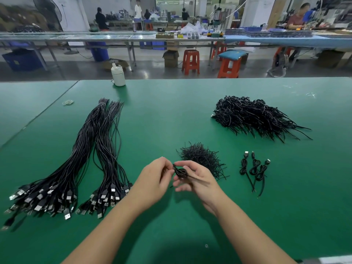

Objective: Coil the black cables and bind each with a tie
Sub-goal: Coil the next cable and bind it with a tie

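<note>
A small coiled black cable (180,172) is held above the green table (171,115) between both hands. My right hand (196,178) grips the coil, with its loose tail running across the palm. My left hand (154,180) pinches the coil's upper end, where a thin tie seems to sit. Two long bundles of straight black USB cables (91,149) lie on the left, plugs toward me. A heap of short black ties (202,157) sits just beyond my right hand. Three coiled, bound cables (254,168) lie to the right.
A large pile of coiled black cables (255,117) lies at the far right of the table. A white bottle (118,76) stands at the far edge, and a rubber band (68,102) lies at the left. Stools, benches and people are beyond the table.
</note>
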